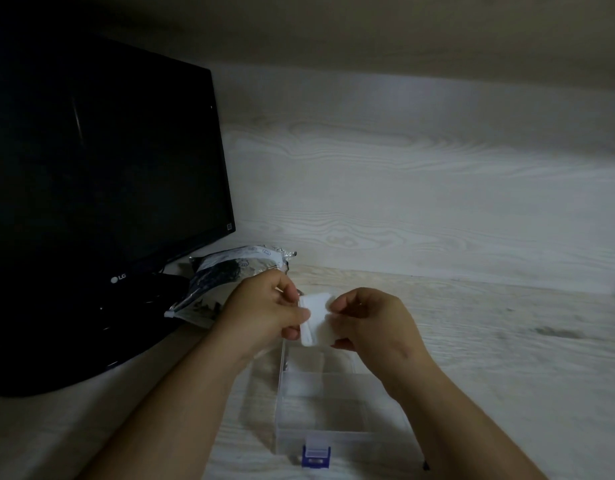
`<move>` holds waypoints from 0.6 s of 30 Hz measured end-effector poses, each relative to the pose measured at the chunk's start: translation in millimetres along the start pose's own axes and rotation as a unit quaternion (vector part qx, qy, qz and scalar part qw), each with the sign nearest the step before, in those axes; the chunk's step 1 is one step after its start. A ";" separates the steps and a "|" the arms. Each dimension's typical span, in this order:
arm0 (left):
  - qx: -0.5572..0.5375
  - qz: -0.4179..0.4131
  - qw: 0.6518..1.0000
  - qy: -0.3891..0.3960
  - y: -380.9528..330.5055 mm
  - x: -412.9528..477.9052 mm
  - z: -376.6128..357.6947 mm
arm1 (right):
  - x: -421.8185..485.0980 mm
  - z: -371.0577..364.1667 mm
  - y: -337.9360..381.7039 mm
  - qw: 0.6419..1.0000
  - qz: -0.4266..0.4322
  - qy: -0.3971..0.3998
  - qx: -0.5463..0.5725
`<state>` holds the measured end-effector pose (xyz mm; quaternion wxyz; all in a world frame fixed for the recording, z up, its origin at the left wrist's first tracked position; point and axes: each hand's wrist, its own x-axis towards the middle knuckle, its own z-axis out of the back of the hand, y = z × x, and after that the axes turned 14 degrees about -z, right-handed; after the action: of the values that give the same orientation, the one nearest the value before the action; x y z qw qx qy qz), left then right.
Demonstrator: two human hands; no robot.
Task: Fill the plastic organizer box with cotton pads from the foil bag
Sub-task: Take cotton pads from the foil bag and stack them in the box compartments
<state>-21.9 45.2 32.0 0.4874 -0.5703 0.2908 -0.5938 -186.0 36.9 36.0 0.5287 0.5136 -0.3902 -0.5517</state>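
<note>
Holding pads (316, 320) above a clear box (333, 438)

Seen from the person's own head, looking down at a pale wood-grain desk (507, 358) in dim light. Two bare forearms reach in from the bottom edge and meet near the middle.

The left hand (264, 308) pinches the left edge of a small stack of white square pads between its thumb and curled fingers. The right hand (368, 320) grips the stack's right edge, with its fingers curled round it. The pads are tilted and held off the desk between the two hands, above the far end of the box.

The box is see-through plastic and lies on the desk just below the hands, nearer the viewer. Thin dividers split it into compartments. The plastic is faint and blurred, so it is unclear whether any pads lie inside. A blue latch (315, 457) sits at the middle of its near edge.

A silver bag (226, 282) with dark print lies crumpled on the desk just behind the left hand, which partly hides it. The bag rests against the foot of a black monitor (91, 168). The monitor fills the left side, its screen dark, with a small white logo on the lower bezel. A pale wood-grain panel (403, 168) rises behind the desk.
</note>
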 end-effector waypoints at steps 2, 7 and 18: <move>0.018 0.012 1.000 0.018 1.3 -0.3 3.0 | -0.3 0.2 -0.4 1.000 -0.009 0.008 -0.028; 0.131 0.011 0.987 0.087 2.4 -1.8 3.7 | 2.3 -0.7 -4.3 0.976 0.017 -0.020 -0.216; 0.326 -0.011 0.934 0.148 3.2 -5.5 1.3 | 1.7 -7.4 -6.6 0.936 0.000 0.042 -0.349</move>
<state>-20.6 49.4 27.2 0.5915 -0.2888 0.1437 -0.7390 -179.7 37.0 28.1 0.6906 0.3199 -0.1503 -0.6310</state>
